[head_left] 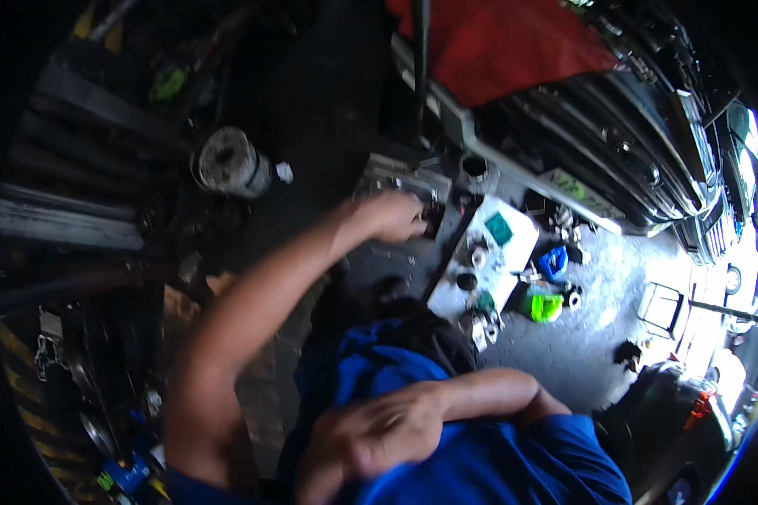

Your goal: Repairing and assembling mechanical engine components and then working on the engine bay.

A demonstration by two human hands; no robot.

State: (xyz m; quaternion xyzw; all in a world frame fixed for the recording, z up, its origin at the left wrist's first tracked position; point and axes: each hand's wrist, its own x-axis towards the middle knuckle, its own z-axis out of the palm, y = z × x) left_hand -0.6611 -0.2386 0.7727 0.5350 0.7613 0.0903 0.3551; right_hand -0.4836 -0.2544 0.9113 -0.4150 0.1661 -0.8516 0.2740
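My left hand (390,216) reaches forward over an open metal tray (434,181) holding small metal parts. Its fingers curl downward, and whatever they grip, if anything, is hidden beneath them. Close to my body, in front of the blue shirt (472,463), is my right hand (379,438). It is blurred, with the thumb apart from the loosely stretched fingers, and nothing shows in it. Right of the tray lies a white board (455,290) bearing a green piece (498,228), a roll-like part and dark round parts.
A vehicle front with a grille (598,139) and a red cover (505,50) fills the upper right. Blue (553,263) and bright green (545,308) containers stand right of the board. A dirty bucket (232,162) sits at left. A metal stool-like frame (662,308) stands farther right.
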